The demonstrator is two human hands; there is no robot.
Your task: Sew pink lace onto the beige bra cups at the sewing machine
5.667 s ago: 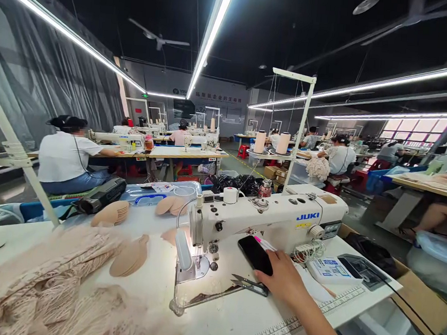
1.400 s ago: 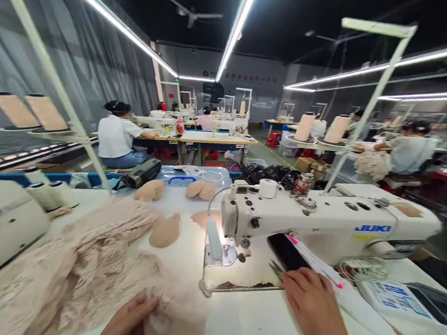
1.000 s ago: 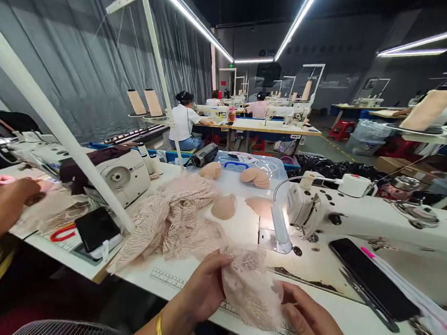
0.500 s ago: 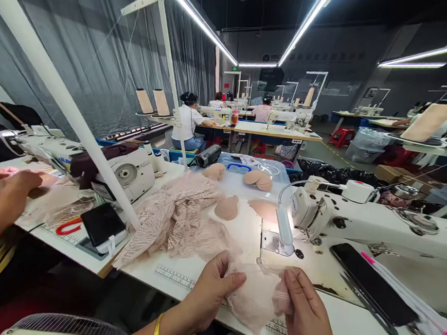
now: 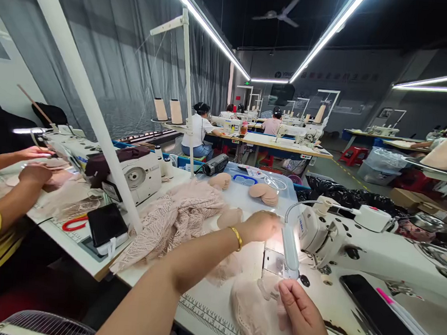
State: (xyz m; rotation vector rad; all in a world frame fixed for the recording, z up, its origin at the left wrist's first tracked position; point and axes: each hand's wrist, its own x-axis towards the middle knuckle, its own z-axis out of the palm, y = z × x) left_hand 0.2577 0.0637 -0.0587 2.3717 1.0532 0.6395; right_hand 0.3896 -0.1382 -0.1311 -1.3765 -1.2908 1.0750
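My left hand (image 5: 262, 226) is stretched forward across the table, a gold bracelet on its wrist. It is over the spot beside the sewing machine's lamp (image 5: 289, 250) where a beige pad lay; its fingers are blurred, and the pad is mostly hidden. Closer to me, my right hand (image 5: 299, 310) pinches the edge of a sheer beige lace piece (image 5: 252, 314) between thumb and fingers, and the lace hangs over the table's front edge. A rounded beige pad (image 5: 230, 218) lies left of my left hand, partly behind my forearm. The sewing machine (image 5: 319, 234) stands to the right.
A heap of beige lace (image 5: 177, 210) covers the table's left part. Stacked beige pads (image 5: 264, 192) rest on a clear plastic box lid (image 5: 240, 197) behind. A black phone (image 5: 371, 308) lies by the machine. A co-worker's hands (image 5: 35, 171) work at the left table.
My left hand has let go of the lace and reached forward to the pad by the lamp. My right hand keeps the lace, which now hangs lower. The view has tilted up slightly.
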